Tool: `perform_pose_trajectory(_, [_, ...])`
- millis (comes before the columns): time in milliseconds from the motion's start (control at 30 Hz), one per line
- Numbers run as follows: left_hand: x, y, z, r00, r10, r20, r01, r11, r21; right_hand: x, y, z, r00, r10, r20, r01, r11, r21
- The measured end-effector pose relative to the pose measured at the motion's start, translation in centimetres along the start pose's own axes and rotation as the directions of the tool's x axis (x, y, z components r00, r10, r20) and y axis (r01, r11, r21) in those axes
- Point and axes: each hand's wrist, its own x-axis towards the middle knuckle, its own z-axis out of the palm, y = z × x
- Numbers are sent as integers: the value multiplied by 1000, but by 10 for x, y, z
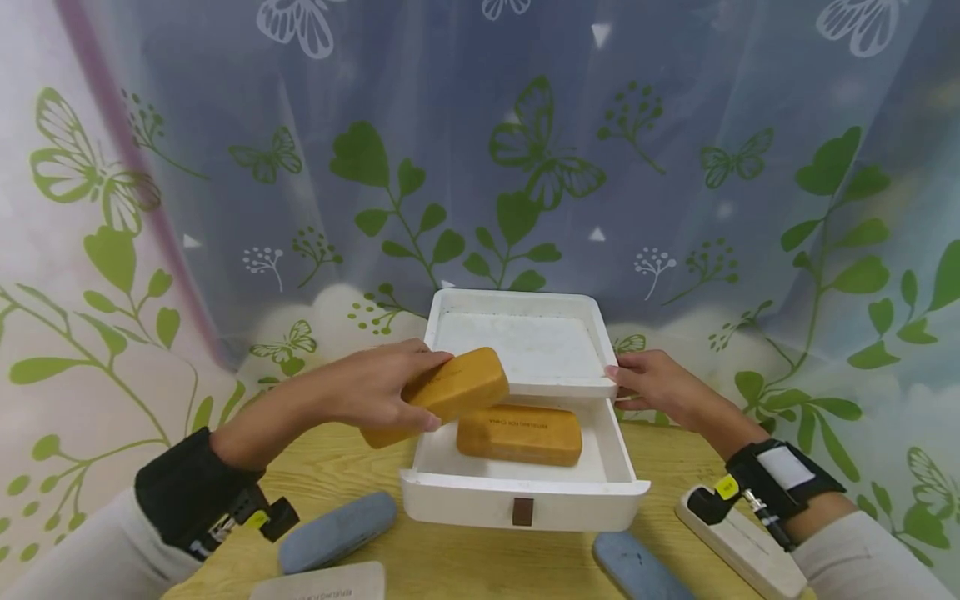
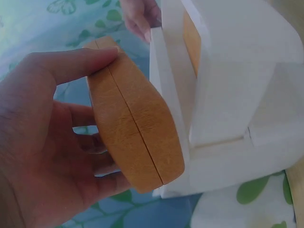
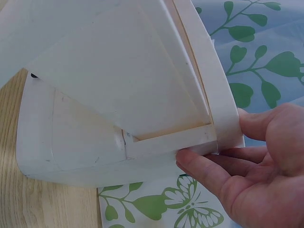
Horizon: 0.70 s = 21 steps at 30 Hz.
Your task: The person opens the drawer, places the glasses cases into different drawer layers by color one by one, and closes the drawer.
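In my left hand [image 1: 367, 379] is a tan glasses case [image 1: 468, 379], tilted above the left side of a pulled-out drawer [image 1: 525, 504]. The thumb lies on one side of this case and the fingers on the other, its seam facing the left wrist view. A second tan glasses case [image 1: 521, 435] lies flat inside the drawer, lettering on its top. The drawer belongs to a white storage box [image 1: 525, 333] with a shallow tray-like top and a small brown pull tab [image 1: 522, 512]. At the box's right edge, my right hand [image 1: 660, 383] grips it between thumb and fingers [image 3: 204, 171].
Blue-grey cases [image 1: 337, 533] lie left and right of the drawer on the wooden table [image 1: 480, 567]. Off-white cases [image 1: 742, 542] lie at the far right and front left. Behind the box hangs a curtain [image 1: 465, 167] printed with leaves and butterflies.
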Motion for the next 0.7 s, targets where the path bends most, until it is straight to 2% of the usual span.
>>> perform_pose_trajectory(200, [18, 20, -3, 997, 6, 71, -9, 999, 35, -2, -1, -3, 1000, -1, 3, 1, 1000, -5])
perform_pose_trajectory(300, [28, 26, -1, 993, 38, 111, -41, 999, 24, -2, 0, -4, 1000, -2, 1, 2, 1000, -5])
perform_pose_trajectory(433, [39, 31, 4, 981, 99, 168, -102, 995, 13, 0, 1, -3, 1000, 2, 5, -2, 1000, -3])
perform_pose_trajectory(700, [53, 45, 8, 953, 173, 250, -172, 985, -26, 0, 2, -1, 1000, -17, 14, 17, 1000, -10])
